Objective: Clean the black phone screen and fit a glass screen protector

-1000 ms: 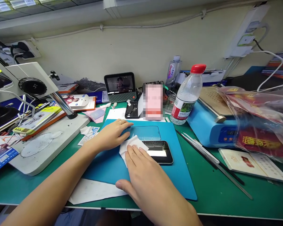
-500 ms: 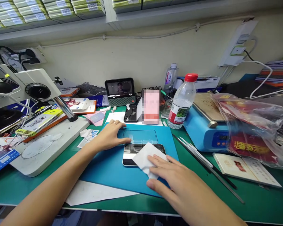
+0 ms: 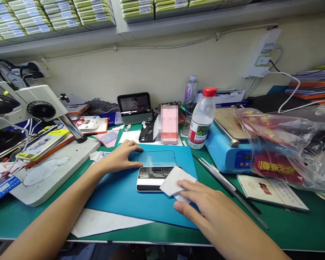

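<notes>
A phone [image 3: 150, 180] lies screen up on a blue mat [image 3: 119, 195], its glossy face mirroring dark and white stripes. Just behind it rests a clear glass screen protector [image 3: 162, 157] with a thin black outline. My right hand [image 3: 203, 198] has a white wipe [image 3: 176, 180] under its fingers, covering the phone's right end. My left hand [image 3: 124, 156] is at the left edge of the screen protector, thumb and fingers apart with nothing between them. The thumb tip is close to the phone's far left corner; whether it touches the glass I cannot tell.
A bottle with a red cap [image 3: 203, 119] and a blue heating plate machine [image 3: 227, 148] stand at the right. Thin tools [image 3: 219, 175] lie beside the mat. A microscope stand [image 3: 56, 169] is at the left, and a small display [image 3: 134, 108] at the back.
The wipe in my right hand has slid right along the phone, baring more of its screen. My left hand stays by the screen protector. The whole view has shifted slightly.
</notes>
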A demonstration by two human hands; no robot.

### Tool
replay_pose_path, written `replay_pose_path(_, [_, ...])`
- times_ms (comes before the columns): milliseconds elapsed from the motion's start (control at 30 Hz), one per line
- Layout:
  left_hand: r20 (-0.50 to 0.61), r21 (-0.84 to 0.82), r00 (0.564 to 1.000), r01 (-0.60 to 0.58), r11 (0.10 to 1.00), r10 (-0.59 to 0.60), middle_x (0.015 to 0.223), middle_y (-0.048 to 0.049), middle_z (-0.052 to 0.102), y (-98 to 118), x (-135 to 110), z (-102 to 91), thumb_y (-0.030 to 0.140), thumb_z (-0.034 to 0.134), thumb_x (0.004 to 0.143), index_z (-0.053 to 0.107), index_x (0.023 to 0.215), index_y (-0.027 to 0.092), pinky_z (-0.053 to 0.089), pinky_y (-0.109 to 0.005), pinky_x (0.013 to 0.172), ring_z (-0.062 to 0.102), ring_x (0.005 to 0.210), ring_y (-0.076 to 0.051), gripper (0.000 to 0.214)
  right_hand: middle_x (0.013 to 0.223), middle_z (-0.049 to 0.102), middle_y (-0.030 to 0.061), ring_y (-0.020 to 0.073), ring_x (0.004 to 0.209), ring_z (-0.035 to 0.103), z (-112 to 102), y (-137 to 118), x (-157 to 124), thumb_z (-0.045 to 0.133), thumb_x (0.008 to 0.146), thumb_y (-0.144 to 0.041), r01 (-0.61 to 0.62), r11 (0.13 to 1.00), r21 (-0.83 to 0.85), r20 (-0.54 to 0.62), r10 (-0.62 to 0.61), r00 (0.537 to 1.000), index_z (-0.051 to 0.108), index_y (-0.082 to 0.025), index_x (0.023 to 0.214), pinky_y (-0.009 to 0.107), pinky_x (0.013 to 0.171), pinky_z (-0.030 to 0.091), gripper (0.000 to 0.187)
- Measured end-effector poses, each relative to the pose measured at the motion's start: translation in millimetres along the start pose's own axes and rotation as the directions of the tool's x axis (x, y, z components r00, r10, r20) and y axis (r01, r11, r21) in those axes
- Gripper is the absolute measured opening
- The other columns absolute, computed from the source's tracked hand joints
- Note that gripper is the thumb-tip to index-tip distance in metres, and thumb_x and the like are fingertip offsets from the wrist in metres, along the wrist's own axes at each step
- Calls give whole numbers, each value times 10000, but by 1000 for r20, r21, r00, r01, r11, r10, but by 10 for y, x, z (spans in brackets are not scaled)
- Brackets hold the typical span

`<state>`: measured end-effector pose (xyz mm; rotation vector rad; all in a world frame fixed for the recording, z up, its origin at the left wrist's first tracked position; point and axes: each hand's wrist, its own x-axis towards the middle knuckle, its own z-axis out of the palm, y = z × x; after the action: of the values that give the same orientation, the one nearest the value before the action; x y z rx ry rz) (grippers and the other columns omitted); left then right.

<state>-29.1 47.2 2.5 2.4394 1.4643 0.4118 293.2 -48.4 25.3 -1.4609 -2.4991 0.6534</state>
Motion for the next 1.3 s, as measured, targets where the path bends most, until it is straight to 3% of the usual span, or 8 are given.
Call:
replay_pose_path(233, [46,-28,998,-31,999,32,1371,-99,614,-1,-37,-44,594,684,880,601,1383,259,441,-452,1116,528,1294,-316,610,1278,753,16,292,1209,697,-32,33,-15,310,1066,-416,59,998,13,-120,-57,991,791,-299,1026,417,893,645,496])
replay_pose_path(400, [90,-42,996,-22,999,26,1457,-99,579,11,-71,-80,538,678,899,542,1446,248,417,-448,1155,507,1353,-306,633,1443,633,134,354,1312,617,-20,72,84,379,1038,-460,-69,992,-104,-202,47,978,652,-146,1372,538,1045,559,533])
replay_pose_path(533, [110,-48,994,-17,999,22,1483,-91,570,10,-76,-80,514,696,885,532,1456,251,405,-444,1172,507,1372,-301,649,1533,521,172,377,1415,506,55,91,233,436,1017,-480,-103,983,-155,-210,69,975,536,-72,1479,598,1130,462,625])
replay_pose_path(767, [93,-79,996,8,997,0,1447,-78,609,31,-82,-39,515,673,897,549,1433,296,469,-450,1113,575,1315,-300,592,1608,398,171,369,1500,364,186,147,372,423,1010,-547,-162,977,-137,-138,143,980,418,-64,1553,606,1189,363,726])
replay_pose_path(900, [81,-119,997,-4,993,14,1421,-79,596,80,-79,-35,431,656,908,546,1409,300,453,-450,1130,555,1331,-298,529,1620,375,177,394,1506,338,174,117,358,463,993,-570,-149,982,-117,-230,119,966,507,-111,1510,651,1170,363,692])
replay_pose_path(1033, [63,-162,997,-33,986,44,1345,-80,528,124,-75,-19,315,644,890,502,1411,306,509,-404,1067,601,1233,-261,540,1647,350,139,368,1530,303,147,51,375,445,997,-576,-142,989,-37,-271,126,954,492,-153,1526,646,1192,340,679])
replay_pose_path(1167, [3,-195,997,-73,978,75,1211,-70,472,195,-85,-5,189,603,832,430,1456,308,553,-378,959,613,1089,-223,659,1628,406,130,346,1521,342,138,6,408,440,996,-579,-115,991,66,-314,130,940,483,-149,1533,600,1208,352,689])
replay_pose_path(1300, [-84,-236,989,-137,962,121,1116,-55,514,320,-93,-14,228,551,883,478,1409,287,526,-388,963,579,1003,-211,535,1580,481,140,351,1467,442,157,-3,429,465,982,-587,-101,985,140,-402,150,903,457,-134,1546,566,1169,430,724])
